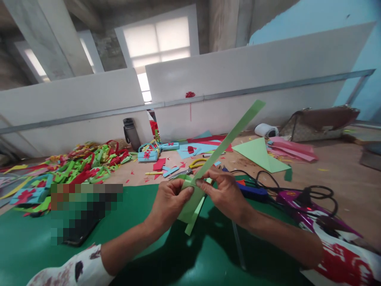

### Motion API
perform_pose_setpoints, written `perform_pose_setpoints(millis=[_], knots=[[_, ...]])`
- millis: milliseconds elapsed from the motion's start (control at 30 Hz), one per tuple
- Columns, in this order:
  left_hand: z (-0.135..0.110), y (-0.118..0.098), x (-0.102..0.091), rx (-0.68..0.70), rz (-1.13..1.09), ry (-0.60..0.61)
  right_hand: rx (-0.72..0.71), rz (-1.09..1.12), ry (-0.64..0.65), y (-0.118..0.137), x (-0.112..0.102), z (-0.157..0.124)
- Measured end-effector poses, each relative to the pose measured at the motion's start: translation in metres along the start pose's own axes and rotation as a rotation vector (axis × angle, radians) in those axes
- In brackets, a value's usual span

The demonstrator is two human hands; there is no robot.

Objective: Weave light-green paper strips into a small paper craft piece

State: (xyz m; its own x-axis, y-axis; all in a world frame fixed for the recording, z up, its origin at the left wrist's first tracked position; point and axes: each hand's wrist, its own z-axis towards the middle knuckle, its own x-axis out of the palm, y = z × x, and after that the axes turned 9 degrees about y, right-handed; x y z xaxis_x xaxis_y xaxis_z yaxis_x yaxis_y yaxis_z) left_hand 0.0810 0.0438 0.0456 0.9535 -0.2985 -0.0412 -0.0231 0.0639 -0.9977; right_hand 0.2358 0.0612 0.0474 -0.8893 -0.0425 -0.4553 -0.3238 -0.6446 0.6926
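Observation:
My left hand [169,202] and my right hand [224,192] meet above a dark green cutting mat [133,246]. Both pinch light green paper strips [226,141]. One long strip rises up and to the right from between my fingers. Shorter folded ends [192,210] hang below my left fingers. Both hands are closed on the strips.
A heap of green and red paper strips [86,161] lies at the left, with blue paper baskets [149,153] behind. Yellow-handled scissors [193,165], a green sheet [258,153], pink sheets [293,149], a glue gun [297,202] with black cable, a brown bag [321,123] and a dark bottle [131,133] surround the mat.

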Motion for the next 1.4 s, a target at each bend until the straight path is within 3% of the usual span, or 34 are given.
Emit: perform_pose_setpoints(millis=[433, 933, 1400], knots=[[0.003, -0.003, 0.002, 0.003, 0.002, -0.018, -0.005, 0.016, 0.015, -0.002, 0.001, 0.002], [0.000, -0.004, 0.005, 0.020, 0.019, 0.019, -0.185, -0.096, -0.002, -0.012, 0.001, -0.001], [-0.004, -0.008, 0.010, 0.103, 0.015, -0.022, -0.522, -0.232, -0.057, -0.008, -0.003, 0.001]])
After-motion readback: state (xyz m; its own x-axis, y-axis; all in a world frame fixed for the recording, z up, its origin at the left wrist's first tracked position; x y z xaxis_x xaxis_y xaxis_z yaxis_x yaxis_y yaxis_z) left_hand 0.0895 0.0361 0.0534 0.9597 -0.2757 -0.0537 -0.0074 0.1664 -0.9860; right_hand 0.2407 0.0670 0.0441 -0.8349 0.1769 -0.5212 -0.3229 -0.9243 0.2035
